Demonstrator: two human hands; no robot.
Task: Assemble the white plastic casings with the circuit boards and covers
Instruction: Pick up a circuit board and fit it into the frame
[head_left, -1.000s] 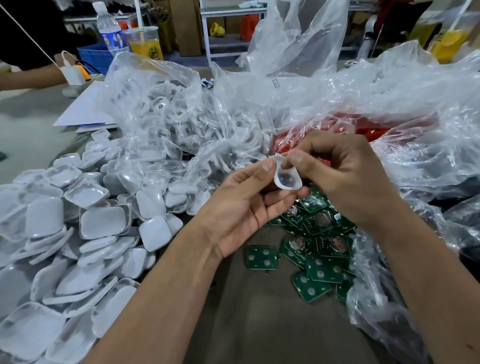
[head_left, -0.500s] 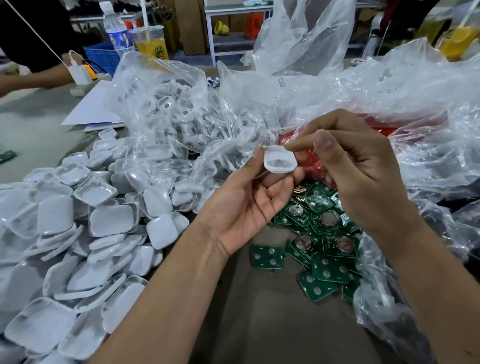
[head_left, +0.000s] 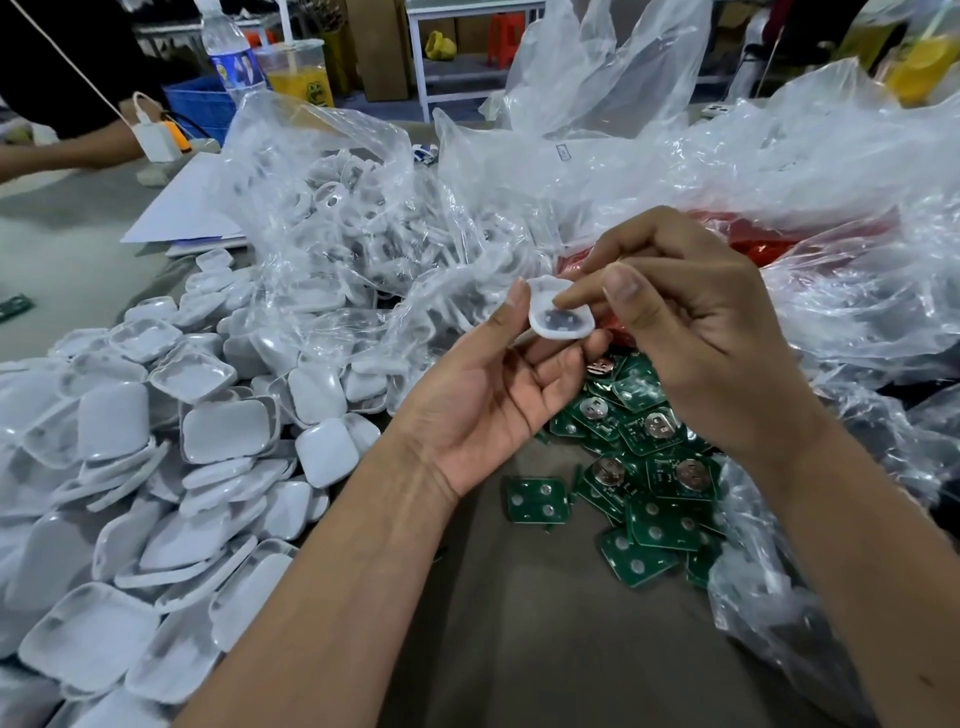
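White square covers (head_left: 218, 431) are filling the lower left of the frame. Green circuit boards (head_left: 649, 499), dotted with silver discs, are showing at lower centre-right. A white casing (head_left: 561, 314) with a dark inside is sitting at centre. Red (head_left: 769, 244) is glowing through clear plastic at right. A yellow drink (head_left: 301, 78) and blue crate (head_left: 200, 104) are standing upper left.

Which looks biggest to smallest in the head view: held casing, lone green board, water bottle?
1. Water bottle, though cut off at the top.
2. Lone green circuit board and held white casing look alike; nearness differs, so unranked.
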